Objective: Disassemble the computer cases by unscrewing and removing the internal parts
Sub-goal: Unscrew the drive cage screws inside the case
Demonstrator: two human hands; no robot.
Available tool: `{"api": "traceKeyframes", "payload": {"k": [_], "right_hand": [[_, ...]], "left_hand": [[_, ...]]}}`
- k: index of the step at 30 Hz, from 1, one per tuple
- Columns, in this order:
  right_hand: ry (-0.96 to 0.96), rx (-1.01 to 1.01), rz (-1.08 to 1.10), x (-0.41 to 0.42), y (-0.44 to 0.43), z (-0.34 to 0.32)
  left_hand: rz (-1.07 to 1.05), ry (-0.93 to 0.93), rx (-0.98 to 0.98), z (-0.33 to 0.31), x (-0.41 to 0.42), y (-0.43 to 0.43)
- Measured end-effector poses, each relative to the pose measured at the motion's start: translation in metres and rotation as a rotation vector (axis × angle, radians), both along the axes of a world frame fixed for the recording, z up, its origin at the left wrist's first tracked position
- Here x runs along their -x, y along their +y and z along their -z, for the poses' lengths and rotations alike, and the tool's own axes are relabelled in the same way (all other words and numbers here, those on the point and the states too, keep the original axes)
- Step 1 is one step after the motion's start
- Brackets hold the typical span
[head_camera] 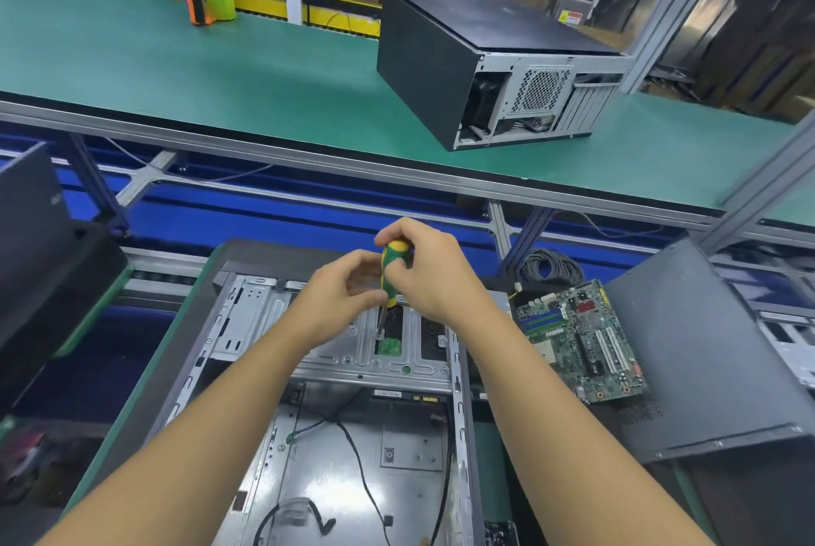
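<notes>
An open computer case (247, 325) lies flat in front of me, its bare metal interior and loose black cables showing. A green-and-yellow screwdriver (390, 270) stands upright over the drive bracket, tip down near a small green board (389, 346). My right hand (425, 268) grips the top of its handle. My left hand (339, 290) pinches the lower handle and shaft with fingertips.
A removed motherboard (582, 342) leans on a dark side panel (688, 351) at the right, with coiled cable behind. Another case (498, 65) sits on the green conveyor (220, 74), and a tape dispenser (209, 3) far left. A black case (39, 263) stands at my left.
</notes>
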State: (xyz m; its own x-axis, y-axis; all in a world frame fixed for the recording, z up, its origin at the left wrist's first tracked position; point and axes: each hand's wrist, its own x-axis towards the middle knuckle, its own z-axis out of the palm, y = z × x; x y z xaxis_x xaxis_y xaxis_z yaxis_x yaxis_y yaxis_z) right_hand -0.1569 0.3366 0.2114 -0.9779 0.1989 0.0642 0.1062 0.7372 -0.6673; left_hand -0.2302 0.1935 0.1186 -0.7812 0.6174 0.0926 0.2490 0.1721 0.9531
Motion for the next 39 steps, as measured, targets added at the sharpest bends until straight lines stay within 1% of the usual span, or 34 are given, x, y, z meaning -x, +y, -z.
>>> {"api": "traceKeyframes", "payload": {"k": [2,4,6,8,10,11,13,16,20,23,25,26,29,31,33,36,37,39], "right_hand": [[-0.012,0.065,-0.005,0.0,0.0,-0.001],[-0.019,0.091,-0.036,0.002,-0.001,0.001],[0.016,-0.019,-0.028,0.002,-0.002,0.005],[0.048,-0.174,0.069,0.003,-0.002,0.007],[0.012,-0.292,0.143,0.005,-0.002,0.008],[-0.011,-0.308,0.153,0.006,-0.002,0.008],[-0.011,-0.233,0.129,0.008,-0.004,0.006],[-0.025,-0.131,-0.036,0.007,-0.008,0.001],[-0.143,-0.06,-0.169,0.005,-0.005,-0.009],[-0.24,-0.038,-0.218,0.007,-0.005,-0.012],[-0.244,-0.062,-0.219,0.009,-0.007,-0.008],[-0.225,-0.097,-0.186,0.009,-0.008,-0.005],[-0.17,-0.232,0.042,0.009,-0.009,0.003],[-0.157,-0.24,0.11,0.01,-0.008,0.006],[-0.138,-0.204,0.089,0.01,-0.009,0.008],[-0.092,-0.214,0.026,0.008,-0.007,0.004],[-0.102,-0.202,0.001,0.007,-0.005,0.001],[-0.148,-0.124,-0.064,0.006,-0.002,-0.003]], "left_hand": [[0.035,-0.005,0.005,0.0,-0.002,0.005],[0.027,0.05,0.052,0.0,-0.003,0.008],[-0.005,0.1,0.089,0.0,-0.002,0.01],[-0.029,0.12,0.121,-0.002,-0.004,0.013],[-0.024,0.142,0.137,-0.002,-0.006,0.015],[-0.013,0.153,0.118,-0.001,-0.007,0.016],[-0.025,0.164,0.062,0.001,-0.009,0.016],[-0.082,0.137,0.03,0.0,-0.008,0.012],[0.03,0.116,0.039,-0.002,-0.005,0.001],[0.011,0.074,0.06,0.001,-0.002,-0.003],[-0.046,0.111,0.1,0.0,-0.003,0.0],[-0.074,0.139,0.113,-0.001,-0.003,0.002],[-0.109,0.189,0.083,-0.005,-0.006,0.008],[-0.114,0.2,0.108,-0.005,-0.008,0.011],[-0.088,0.187,0.125,-0.005,-0.008,0.012],[0.025,0.113,0.082,-0.003,-0.006,0.007],[0.054,0.087,0.057,-0.002,-0.006,0.005],[0.042,0.077,0.032,-0.002,-0.006,0.002]]}}
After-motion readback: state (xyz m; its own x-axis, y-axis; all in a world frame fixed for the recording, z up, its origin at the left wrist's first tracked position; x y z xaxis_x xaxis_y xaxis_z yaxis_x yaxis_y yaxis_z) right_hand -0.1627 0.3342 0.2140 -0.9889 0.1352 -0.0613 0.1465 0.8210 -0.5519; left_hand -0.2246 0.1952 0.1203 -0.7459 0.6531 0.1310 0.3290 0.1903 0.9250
